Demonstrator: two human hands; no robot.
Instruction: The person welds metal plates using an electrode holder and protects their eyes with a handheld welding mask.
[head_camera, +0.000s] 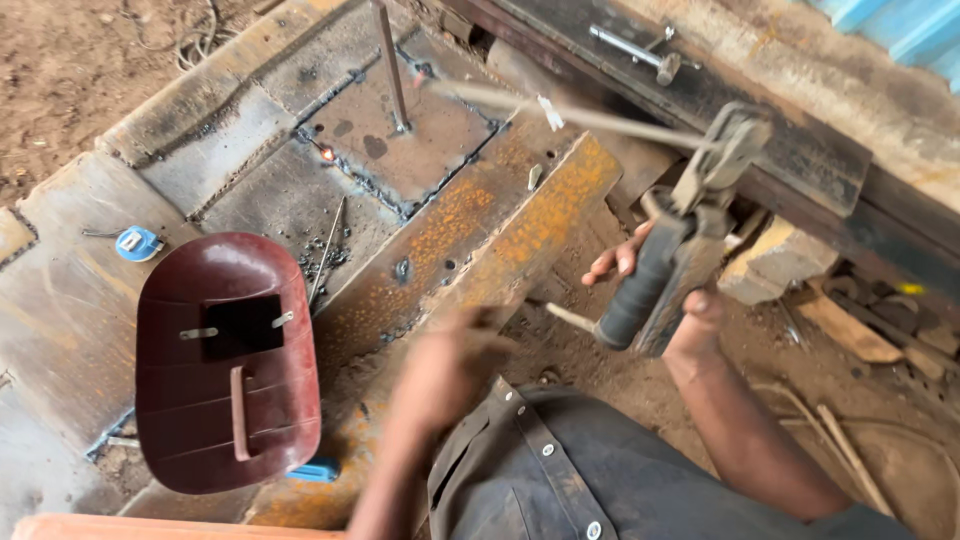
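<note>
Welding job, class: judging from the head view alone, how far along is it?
Done: seams joining the steel plates, one spot still glowing. In hand: the right hand grips the electrode holder with its rod raised. Left: rusty beam unwelded; face shield lies aside.

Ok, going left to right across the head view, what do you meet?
Blue tape measure → dark red welding shield → upright steel rod → blurred left hand → right hand gripping the electrode holder.

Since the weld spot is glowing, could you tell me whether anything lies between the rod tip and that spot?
Nothing visible blocks it. The right hand grips the electrode holder; its welding rod hangs above the steel plates, with the upright bar beside the glowing spot.
</note>
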